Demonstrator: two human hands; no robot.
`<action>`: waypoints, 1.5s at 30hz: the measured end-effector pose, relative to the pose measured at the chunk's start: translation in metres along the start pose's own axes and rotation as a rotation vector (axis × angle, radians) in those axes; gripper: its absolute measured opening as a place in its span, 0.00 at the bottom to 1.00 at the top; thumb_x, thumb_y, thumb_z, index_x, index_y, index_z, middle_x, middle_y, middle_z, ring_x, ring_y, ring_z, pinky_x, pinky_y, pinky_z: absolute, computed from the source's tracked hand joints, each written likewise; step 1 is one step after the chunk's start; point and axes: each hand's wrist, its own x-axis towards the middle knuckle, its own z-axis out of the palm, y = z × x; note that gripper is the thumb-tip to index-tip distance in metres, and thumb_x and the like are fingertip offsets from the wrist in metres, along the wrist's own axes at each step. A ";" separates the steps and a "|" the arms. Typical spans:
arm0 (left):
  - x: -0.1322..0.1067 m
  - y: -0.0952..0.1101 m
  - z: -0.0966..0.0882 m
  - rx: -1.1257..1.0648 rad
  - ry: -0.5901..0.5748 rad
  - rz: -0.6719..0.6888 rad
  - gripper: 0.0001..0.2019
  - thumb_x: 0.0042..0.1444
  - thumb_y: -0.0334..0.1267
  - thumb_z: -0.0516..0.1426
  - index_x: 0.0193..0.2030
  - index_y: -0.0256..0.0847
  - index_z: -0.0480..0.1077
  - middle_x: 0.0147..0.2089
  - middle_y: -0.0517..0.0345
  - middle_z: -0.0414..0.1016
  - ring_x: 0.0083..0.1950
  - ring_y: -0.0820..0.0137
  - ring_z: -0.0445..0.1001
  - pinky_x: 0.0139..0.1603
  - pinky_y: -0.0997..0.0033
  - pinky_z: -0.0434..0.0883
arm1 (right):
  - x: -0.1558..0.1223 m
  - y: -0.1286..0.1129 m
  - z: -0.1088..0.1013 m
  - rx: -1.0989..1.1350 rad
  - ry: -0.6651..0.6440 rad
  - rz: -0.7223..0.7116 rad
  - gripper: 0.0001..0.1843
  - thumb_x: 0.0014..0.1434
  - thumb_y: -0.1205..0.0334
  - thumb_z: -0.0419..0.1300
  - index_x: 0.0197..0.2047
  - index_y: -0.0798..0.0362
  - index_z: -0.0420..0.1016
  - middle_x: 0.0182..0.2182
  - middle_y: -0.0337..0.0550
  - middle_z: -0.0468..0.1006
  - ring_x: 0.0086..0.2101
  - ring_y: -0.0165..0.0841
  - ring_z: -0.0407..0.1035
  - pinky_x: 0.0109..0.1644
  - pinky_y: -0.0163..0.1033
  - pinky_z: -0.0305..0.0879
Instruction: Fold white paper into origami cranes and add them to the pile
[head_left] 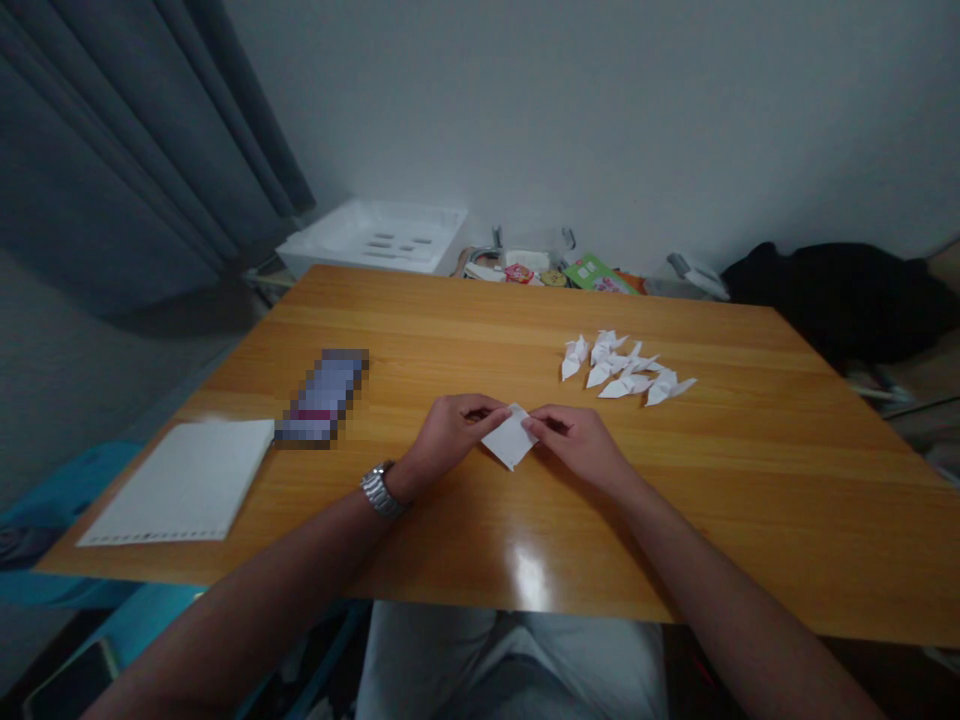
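A small white piece of folded paper [511, 442], diamond-shaped, is held above the wooden table [420, 330] in front of me. My left hand [459, 428] pinches its left side, thumb on top. On the opposite side, my right hand [574, 437] grips the paper between thumb and fingers. The fingertips behind the paper are partly hidden. Beyond my right hand, several white folded paper cranes [626, 368] lie grouped on the tabletop. A silver watch [381, 490] is on my left wrist.
Left on the table lie a stack of white paper [184, 480] and a pixelated phone-like object [324, 398]. Behind the far edge stand a white tray [375, 235] and packets, including a green one [596, 273]. A dark cloth heap [840, 300] sits at right, a blue stool [82, 490] at left.
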 end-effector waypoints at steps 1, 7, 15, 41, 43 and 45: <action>0.000 -0.001 0.001 -0.001 0.009 -0.005 0.14 0.65 0.48 0.60 0.41 0.39 0.82 0.40 0.53 0.85 0.39 0.69 0.81 0.36 0.75 0.74 | 0.000 0.000 -0.001 -0.006 0.003 -0.002 0.13 0.66 0.54 0.59 0.41 0.52 0.83 0.37 0.44 0.85 0.36 0.37 0.77 0.42 0.39 0.68; 0.001 -0.005 0.002 -0.021 0.012 -0.020 0.14 0.65 0.47 0.60 0.43 0.39 0.82 0.41 0.53 0.85 0.39 0.69 0.81 0.37 0.75 0.74 | 0.002 0.003 -0.003 -0.008 0.052 -0.004 0.14 0.66 0.53 0.60 0.42 0.51 0.83 0.38 0.44 0.85 0.37 0.37 0.77 0.43 0.40 0.68; 0.002 -0.002 0.000 -0.002 -0.001 -0.048 0.15 0.64 0.48 0.60 0.42 0.39 0.82 0.40 0.54 0.85 0.38 0.66 0.81 0.36 0.73 0.73 | 0.003 0.006 -0.009 -0.003 0.087 0.017 0.15 0.65 0.50 0.61 0.41 0.52 0.83 0.37 0.45 0.85 0.36 0.37 0.77 0.41 0.40 0.69; 0.005 -0.002 -0.004 -0.026 -0.055 -0.051 0.18 0.68 0.47 0.56 0.33 0.36 0.77 0.29 0.56 0.79 0.30 0.72 0.75 0.31 0.76 0.67 | 0.007 0.008 -0.023 0.054 0.143 0.047 0.18 0.64 0.48 0.60 0.40 0.53 0.83 0.29 0.46 0.81 0.30 0.36 0.72 0.36 0.42 0.68; 0.006 -0.005 -0.004 -0.079 -0.084 -0.073 0.19 0.68 0.48 0.55 0.33 0.36 0.77 0.29 0.56 0.79 0.30 0.73 0.75 0.32 0.76 0.68 | 0.007 0.007 -0.023 0.047 0.131 0.051 0.18 0.64 0.47 0.60 0.40 0.53 0.83 0.29 0.45 0.80 0.29 0.36 0.72 0.36 0.41 0.67; 0.006 -0.009 -0.004 -0.078 -0.107 -0.091 0.20 0.68 0.49 0.55 0.33 0.36 0.76 0.28 0.56 0.78 0.29 0.73 0.75 0.31 0.76 0.69 | 0.008 0.009 -0.023 0.043 0.126 0.053 0.20 0.64 0.46 0.60 0.40 0.54 0.83 0.28 0.45 0.80 0.29 0.35 0.72 0.35 0.41 0.67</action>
